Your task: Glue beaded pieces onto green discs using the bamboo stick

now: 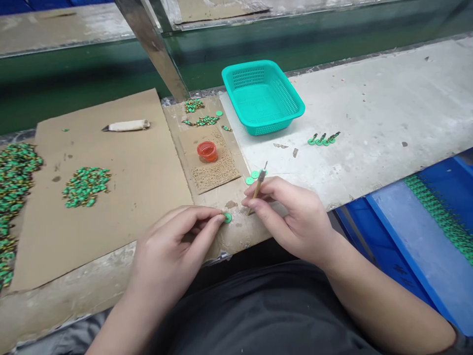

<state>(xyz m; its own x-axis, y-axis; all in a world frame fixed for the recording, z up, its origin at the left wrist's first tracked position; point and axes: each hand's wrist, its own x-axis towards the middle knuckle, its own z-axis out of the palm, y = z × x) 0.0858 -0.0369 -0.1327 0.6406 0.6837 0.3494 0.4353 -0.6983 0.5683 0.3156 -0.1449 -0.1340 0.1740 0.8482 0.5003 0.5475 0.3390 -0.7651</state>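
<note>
Between the thumb and forefinger of my left hand [181, 236] is a small green disc [228, 218], held just above the table near its front edge. My right hand [291, 212] pinches a thin brush [257, 189], its fine dark tip pointing up and away. Loose green discs [250, 181] lie on the table just beyond the brush, one partly hidden behind it. Farther off, a small red cup [207, 151] with liquid in it stands on a speckled cardboard piece [214, 178].
A teal basket [258, 101] stands at the back. Piles of small green-and-black parts [87, 186] lie on cardboard [148, 197] to the left, near a pale pointed tool [127, 125]. Several discs with parts [323, 140] sit right. Blue trays [406, 246] are below.
</note>
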